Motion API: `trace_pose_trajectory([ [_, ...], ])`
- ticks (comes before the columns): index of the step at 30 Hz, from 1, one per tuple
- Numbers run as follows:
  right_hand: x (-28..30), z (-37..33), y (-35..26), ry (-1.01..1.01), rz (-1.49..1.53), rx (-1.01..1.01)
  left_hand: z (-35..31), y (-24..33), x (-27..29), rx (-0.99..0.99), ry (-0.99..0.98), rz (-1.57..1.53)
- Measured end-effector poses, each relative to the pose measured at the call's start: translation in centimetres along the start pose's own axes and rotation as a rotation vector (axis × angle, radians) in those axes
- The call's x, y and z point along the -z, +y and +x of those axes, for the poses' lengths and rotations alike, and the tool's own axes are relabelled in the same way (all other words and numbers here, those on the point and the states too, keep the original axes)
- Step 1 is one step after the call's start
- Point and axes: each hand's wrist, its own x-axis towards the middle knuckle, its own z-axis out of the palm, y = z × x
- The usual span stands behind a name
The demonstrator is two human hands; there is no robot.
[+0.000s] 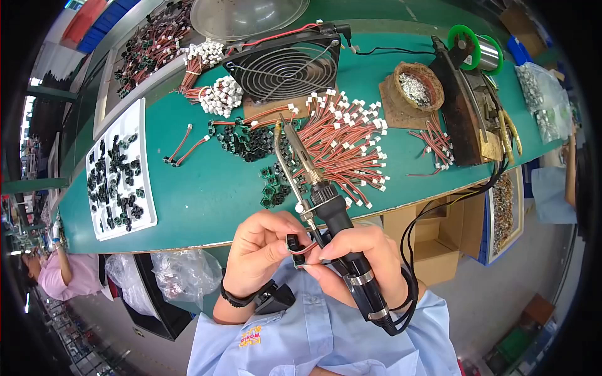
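A small black component (293, 244) with red wire (306, 249) is pinched in the left hand (262, 244) before the green tabletop (188, 213); the right hand (371, 254) grips a black soldering iron (332, 208) partly masking fanned, white-tipped leads (343, 148) near a grilled fan (290, 67).

Wears lt blue shirt (313, 338) w/ yel/pink embroidery (249, 337), blk wristband (236, 299).

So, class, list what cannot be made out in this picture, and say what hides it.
All in the head view:
- Small black part: partly covered by the fingers of the left hand.
- Soldering tool: part of its handle is hidden behind the right hand.
- Round pale disc: its far rim is cut off by the top edge.
- Clear plastic bag: its contents are too small and blurred to identify.
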Motion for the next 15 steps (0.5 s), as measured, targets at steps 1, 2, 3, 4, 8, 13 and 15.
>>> trace_pose_trajectory([
  [1, -0.05, 0.05, -0.04, 0.009, 0.002, -0.004, -0.01, 0.01, -0.01, -0.001, 0.003, 0.002],
  [2, -0.11, 0.08, -0.05, 0.017, 0.005, -0.008, -0.02, 0.02, -0.01, -0.002, 0.006, 0.004],
  [3, -0.18, 0.11, -0.04, 0.025, 0.008, -0.012, -0.03, 0.04, -0.01, -0.003, 0.009, 0.006],
  [4, -0.28, 0.11, -0.01, 0.025, 0.009, -0.012, -0.04, 0.07, -0.02, -0.003, 0.010, 0.006],
  [8, -0.33, 0.14, -0.02, 0.083, 0.059, -0.023, 0.15, 0.15, -0.19, 0.001, 0.012, 0.008],
  [13, -0.02, 0.37, -0.08, 0.035, 0.004, -0.001, 0.20, 0.19, -0.26, 0.003, 0.002, 0.028],
  [15, -0.04, 0.37, -0.09, 0.044, 0.004, -0.003, 0.23, 0.22, -0.31, 0.002, 0.003, 0.040],
])
